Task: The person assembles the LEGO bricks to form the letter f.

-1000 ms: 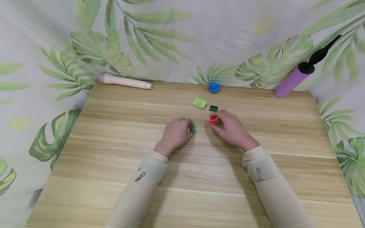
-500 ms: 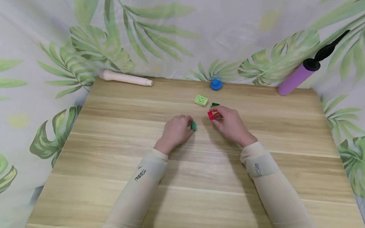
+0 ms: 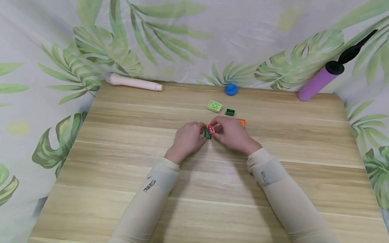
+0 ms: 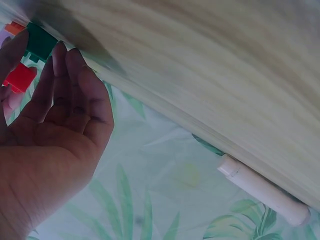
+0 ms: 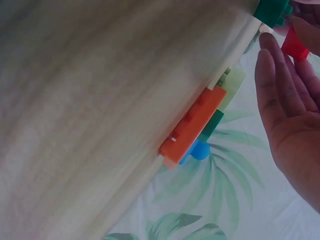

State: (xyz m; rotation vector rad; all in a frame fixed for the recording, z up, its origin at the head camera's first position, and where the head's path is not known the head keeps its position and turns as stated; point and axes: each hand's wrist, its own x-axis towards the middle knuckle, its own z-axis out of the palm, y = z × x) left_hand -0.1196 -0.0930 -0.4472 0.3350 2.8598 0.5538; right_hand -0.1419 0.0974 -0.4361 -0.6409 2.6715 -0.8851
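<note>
In the head view my left hand (image 3: pixel 187 140) pinches a green toy building brick (image 3: pixel 207 134) between thumb and fingertips, close to the tabletop. My right hand (image 3: pixel 233 134) pinches a smaller-looking red brick (image 3: pixel 211 129) just over the far right part of the green one, overlapping it in this view. In the left wrist view the green brick (image 4: pixel 41 44) has its studs facing the red brick (image 4: pixel 20 78), and a gap shows between them. The right wrist view also shows the red brick (image 5: pixel 295 46) apart from the green brick (image 5: pixel 271 12).
An orange brick (image 3: pixel 242 122) lies just behind my right hand. Farther back are a dark green brick (image 3: pixel 230 112), a light green brick (image 3: pixel 215 106) and a blue rounded object (image 3: pixel 231 89). A pale pink microphone-shaped object (image 3: pixel 135 83) and a purple hand pump (image 3: pixel 317 82) are along the far edge.
My right hand has carried the red brick leftward to the green brick, uncovering the orange and dark green bricks. The left hand stays nearly still, keeping its pinch.
</note>
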